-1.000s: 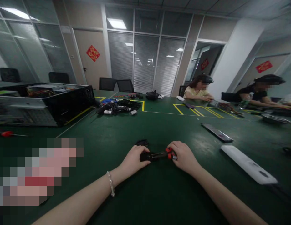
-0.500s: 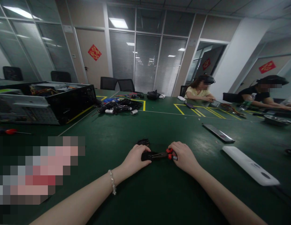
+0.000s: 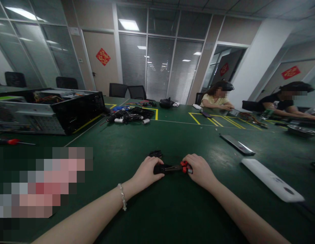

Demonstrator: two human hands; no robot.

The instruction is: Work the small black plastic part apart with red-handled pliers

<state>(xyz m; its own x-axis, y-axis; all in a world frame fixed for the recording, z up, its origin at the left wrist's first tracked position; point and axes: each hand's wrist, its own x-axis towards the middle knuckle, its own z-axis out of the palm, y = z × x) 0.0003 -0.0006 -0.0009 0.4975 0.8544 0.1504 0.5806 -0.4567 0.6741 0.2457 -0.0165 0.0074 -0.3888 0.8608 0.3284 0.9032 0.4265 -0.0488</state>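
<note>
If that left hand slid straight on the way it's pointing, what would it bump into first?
Most likely the red-handled tool in the right hand, just beyond the black piece the left hand grips; whether piece and tool already touch is hard to tell.

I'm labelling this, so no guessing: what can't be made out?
Head view: part of the black piece, hidden by the left hand.
Head view: right end of the red-and-black tool, hidden by the right hand.
Head view: small dark parts, too small to identify.
Head view: left end of the computer case, cut off by the left edge.
</note>
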